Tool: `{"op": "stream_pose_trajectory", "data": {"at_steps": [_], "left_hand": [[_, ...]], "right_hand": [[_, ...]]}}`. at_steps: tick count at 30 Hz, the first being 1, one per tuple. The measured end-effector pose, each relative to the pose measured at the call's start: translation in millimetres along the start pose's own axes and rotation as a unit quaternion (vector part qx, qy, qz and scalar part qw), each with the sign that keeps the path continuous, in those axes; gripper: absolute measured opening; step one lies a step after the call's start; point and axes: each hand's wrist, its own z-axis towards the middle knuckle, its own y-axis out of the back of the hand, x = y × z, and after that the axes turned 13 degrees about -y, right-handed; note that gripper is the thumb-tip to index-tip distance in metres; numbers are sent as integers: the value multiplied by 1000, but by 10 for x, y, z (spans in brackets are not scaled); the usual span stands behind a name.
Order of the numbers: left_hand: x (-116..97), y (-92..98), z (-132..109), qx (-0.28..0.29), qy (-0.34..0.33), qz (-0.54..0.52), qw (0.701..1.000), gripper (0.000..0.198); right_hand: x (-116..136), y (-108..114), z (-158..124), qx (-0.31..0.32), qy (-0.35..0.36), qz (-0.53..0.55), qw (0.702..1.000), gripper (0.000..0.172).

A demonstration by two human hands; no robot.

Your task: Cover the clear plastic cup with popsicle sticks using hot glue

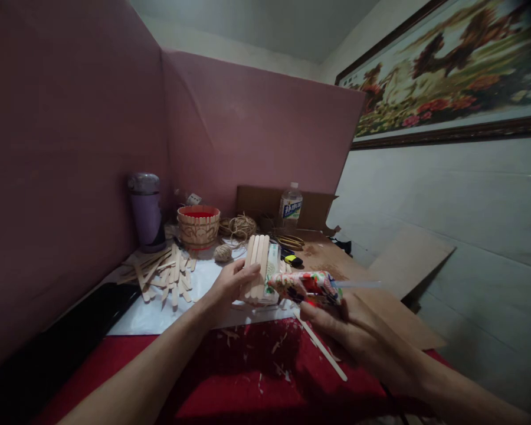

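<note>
My left hand (232, 284) is closed on the left side of a small box (272, 265), its thumb lying over the flat wooden craft sticks (257, 254) that cover part of the box. A printed label shows on the uncovered part. My right hand (347, 321) grips a hot glue gun (307, 284) wrapped in a bright floral pattern. A translucent glue stick (358, 284) pokes out of its back end. The gun's front end is beside the box's right side; whether they touch I cannot tell. Below it, one loose craft stick (325, 349) lies slanted.
Many loose sticks (174, 273) lie on white paper at left, near a purple tumbler (145, 209). Behind are a stick-covered bowl (199, 229), twine (243, 225), a twine ball (223, 254), a water bottle (291, 208) and a yellow-black cutter (292, 260). Cardboard (407, 321) lies right.
</note>
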Motion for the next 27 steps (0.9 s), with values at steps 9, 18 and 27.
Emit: {"op": "stream_pose_trajectory", "data": {"at_steps": [9, 18, 27], "left_hand": [[2, -2, -2, 3, -6, 10, 1000, 51], [-10, -16, -12, 6, 0, 26, 1000, 53], [13, 10, -11, 10, 3, 52, 999, 53]], "right_hand": [[-34, 14, 0, -5, -33, -21, 999, 38], [13, 21, -1, 2, -7, -6, 1000, 33], [-21, 29, 17, 4, -22, -2, 1000, 36]]}}
